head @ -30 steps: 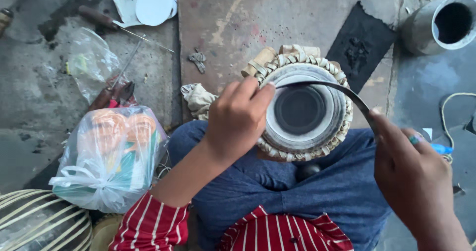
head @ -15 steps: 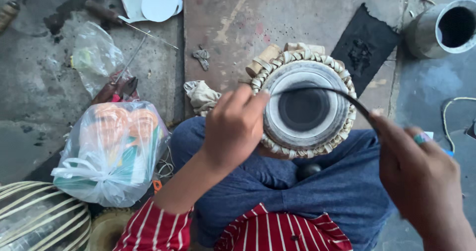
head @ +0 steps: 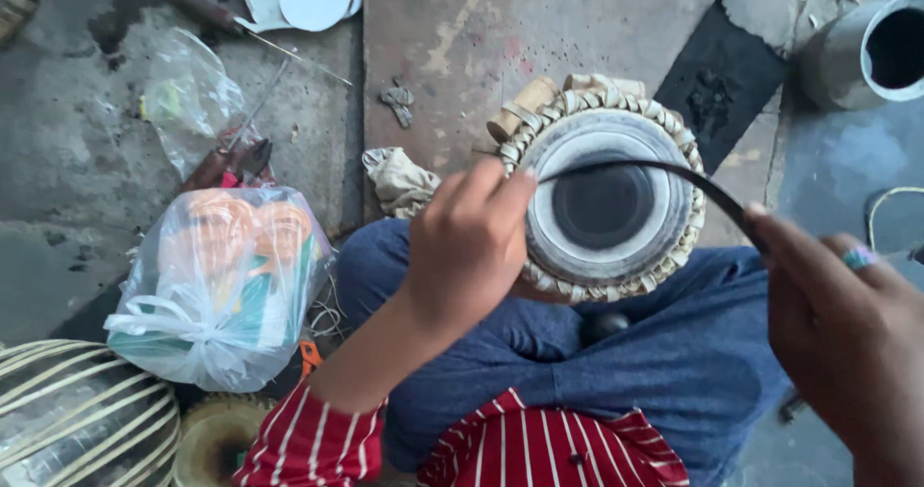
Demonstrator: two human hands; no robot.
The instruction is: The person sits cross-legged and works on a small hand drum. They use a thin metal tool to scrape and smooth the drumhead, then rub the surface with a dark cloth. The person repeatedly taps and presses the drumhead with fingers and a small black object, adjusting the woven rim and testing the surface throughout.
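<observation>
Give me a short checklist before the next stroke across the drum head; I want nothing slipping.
1. Left hand pinching one end of the thin dark curved strip: ok.
2. Right hand gripping the strip's other end: ok.
3. Strip lying across the round drum with the black centre and woven cream lacing: ok; whether it touches the skin, cannot tell.
4. Drum steadied on the blue-trousered lap: ok, seated between the knees.
5. Clear plastic bag of orange items apart from the left elbow: ok.
6. Strip edge condition: cannot tell.

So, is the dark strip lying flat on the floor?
No, both the left hand and right hand hold the dark strip arched over the drum.
</observation>
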